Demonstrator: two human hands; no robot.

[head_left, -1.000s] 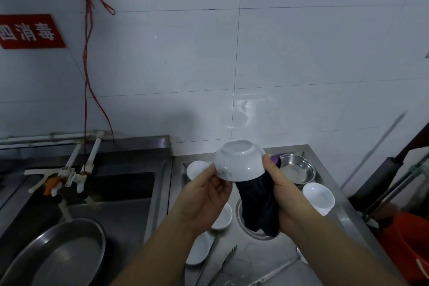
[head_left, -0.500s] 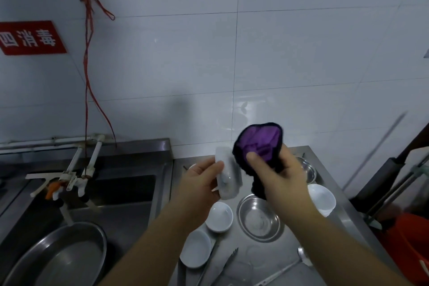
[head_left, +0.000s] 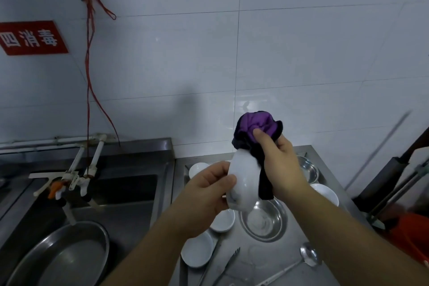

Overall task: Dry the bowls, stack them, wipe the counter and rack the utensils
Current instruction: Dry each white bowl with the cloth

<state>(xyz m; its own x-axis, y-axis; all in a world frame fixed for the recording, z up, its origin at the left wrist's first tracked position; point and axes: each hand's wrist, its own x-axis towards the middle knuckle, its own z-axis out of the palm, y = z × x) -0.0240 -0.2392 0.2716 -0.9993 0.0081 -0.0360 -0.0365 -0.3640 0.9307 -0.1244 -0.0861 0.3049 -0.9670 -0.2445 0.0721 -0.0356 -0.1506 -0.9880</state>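
Observation:
My left hand (head_left: 209, 186) grips a white bowl (head_left: 243, 183) tilted on its side above the steel counter (head_left: 325, 251). My right hand (head_left: 278, 162) holds a purple and black cloth (head_left: 255, 125) bunched against the bowl's open side. On the counter below lie several white bowls (head_left: 197, 251), a steel bowl (head_left: 264, 218), a second steel bowl (head_left: 306, 167), a ladle (head_left: 306, 256) and tongs (head_left: 228, 262).
A steel sink (head_left: 116, 193) with white taps (head_left: 76, 176) lies to the left, holding a large steel basin (head_left: 62, 253). A white tiled wall stands behind. A red bucket (head_left: 411, 237) and dark poles (head_left: 399, 167) stand past the counter's right edge.
The bowl went from bottom-up to tilted on its side. My right hand brought the cloth up from under the bowl and into its open side.

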